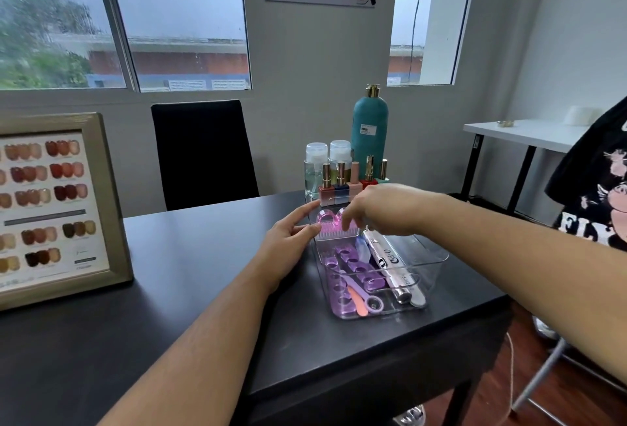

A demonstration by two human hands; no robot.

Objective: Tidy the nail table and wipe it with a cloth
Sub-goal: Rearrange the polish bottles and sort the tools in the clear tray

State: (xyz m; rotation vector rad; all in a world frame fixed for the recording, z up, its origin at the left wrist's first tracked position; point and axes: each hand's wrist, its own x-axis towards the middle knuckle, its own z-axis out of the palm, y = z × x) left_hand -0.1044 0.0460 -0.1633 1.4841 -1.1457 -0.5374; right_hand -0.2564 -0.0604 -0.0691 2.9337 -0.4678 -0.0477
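Note:
A clear plastic tray [437,256] stands on the black nail table [190,290], right of centre. It holds a pink nail brush [327,227], purple toe separators [342,276], a white pen-shaped tool [383,256], a nail file [415,290] and a small orange and lilac tool [364,303]. My left hand [288,239] rests with fairly straight fingers against the tray's left wall. My right hand [380,210] hangs over the tray's far end, its fingertips curled down onto the pink brush. No cloth is in view.
Behind the tray stand several nail polish bottles [342,184], two clear bottles [315,161] and a tall teal pump bottle [369,130]. A framed colour chart [51,208] leans at the table's left. A black chair [203,150] faces me. A person in a black T-shirt [597,194] sits at right.

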